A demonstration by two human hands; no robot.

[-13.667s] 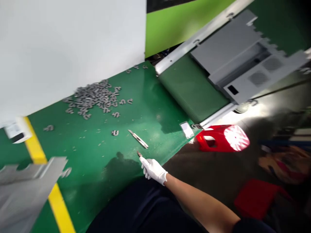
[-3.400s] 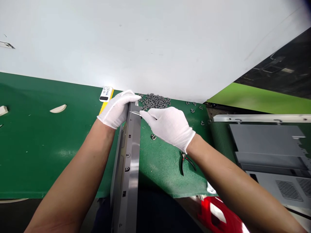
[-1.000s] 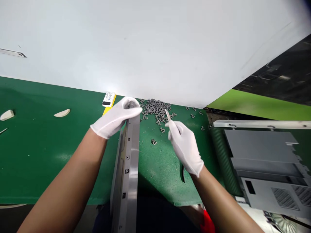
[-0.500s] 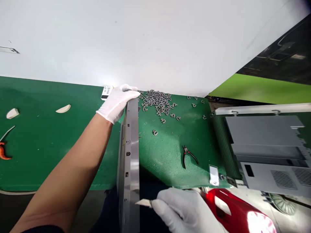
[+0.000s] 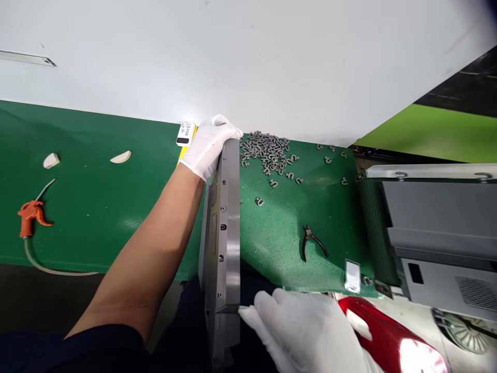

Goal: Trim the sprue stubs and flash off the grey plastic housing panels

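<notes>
1. Your left hand grips the top end of the long grey metal panel, fingers curled over it.
2. Your right hand pinches a knife blade against the panel's lower part.
3. The panel, punched with small holes, lies lengthwise beside the green bench mat.

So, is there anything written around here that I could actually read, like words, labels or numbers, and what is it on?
White label beside the left hand, on the green mat: printed lines, too small and blurred to read.
Pale tag on the mat: glare, nothing readable.
Grey metal panel: holes only, no text seen.
Utility knife in the right hand: no text seen.
</notes>
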